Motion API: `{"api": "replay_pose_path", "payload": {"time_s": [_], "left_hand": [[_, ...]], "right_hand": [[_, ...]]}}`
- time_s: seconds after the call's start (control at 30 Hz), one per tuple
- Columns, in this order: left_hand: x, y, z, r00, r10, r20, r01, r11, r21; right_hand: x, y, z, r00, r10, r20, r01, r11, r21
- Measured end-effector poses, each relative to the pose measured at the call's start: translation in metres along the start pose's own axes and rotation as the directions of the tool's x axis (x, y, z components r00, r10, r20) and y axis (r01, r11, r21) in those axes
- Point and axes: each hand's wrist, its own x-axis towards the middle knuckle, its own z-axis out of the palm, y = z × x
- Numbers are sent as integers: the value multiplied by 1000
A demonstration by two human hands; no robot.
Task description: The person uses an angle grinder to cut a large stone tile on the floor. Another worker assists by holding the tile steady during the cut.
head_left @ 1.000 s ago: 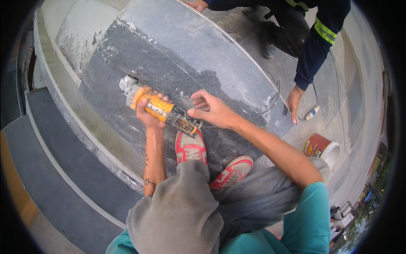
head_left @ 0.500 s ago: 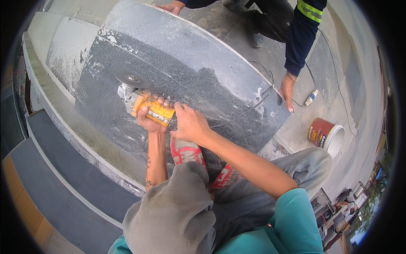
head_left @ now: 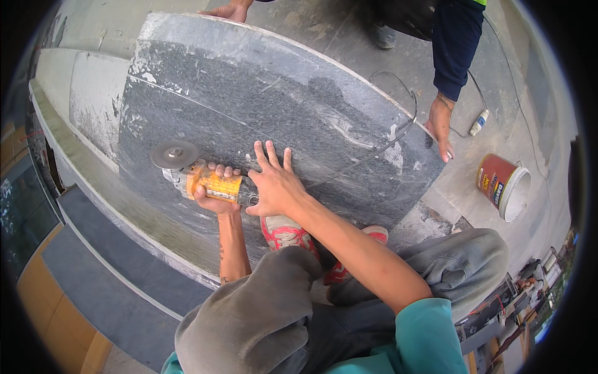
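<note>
An angle grinder (head_left: 219, 186) with a yellow body is in my left hand (head_left: 215, 202), whose fingers wrap round its middle. Its thin round disc (head_left: 176, 154) sits above a large dark grey stone slab (head_left: 261, 103), apparently clear of the surface. My right hand (head_left: 277, 186) is at the grinder's rear end, fingers spread over the slab. The thumb side lies by the rear of the tool; whether it touches is hard to tell. A pale straight line crosses the slab. A power cord (head_left: 355, 164) runs across it from the grinder's rear end.
A co-worker's hands hold the slab's far edge, one at the top left (head_left: 230, 11), the other at the right corner (head_left: 441, 124). A white plug connector (head_left: 479, 123) and a red-brown bucket (head_left: 498, 181) lie at right. My red shoe (head_left: 288, 235) is beside the grinder.
My right hand has loosened from the grinder's rear end and spread its fingers. In the picture, the grinder sits slightly farther left, while the slab's right corner and the bucket have shifted right.
</note>
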Motion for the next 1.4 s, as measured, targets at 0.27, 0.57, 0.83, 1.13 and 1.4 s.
{"api": "replay_pose_path", "payload": {"time_s": [0.27,0.57,0.83,1.13,1.4], "left_hand": [[8,-1,12,999,5,43,-3,999,-35],[9,2,32,997,51,-50,-47,996,70],[6,3,49,993,0,-118,3,1000,28],[4,-18,67,978,-120,-169,124,992,13],[5,-33,77,944,-237,-229,222,971,-91]], "right_hand": [[8,-1,-9,998,19,55,-21,999,39],[9,-14,-8,997,67,-47,-68,998,-14],[6,-30,-12,988,154,30,-157,979,131],[-13,-20,-21,965,261,23,-262,954,145],[-24,-18,-27,937,348,4,-345,928,142]]}}
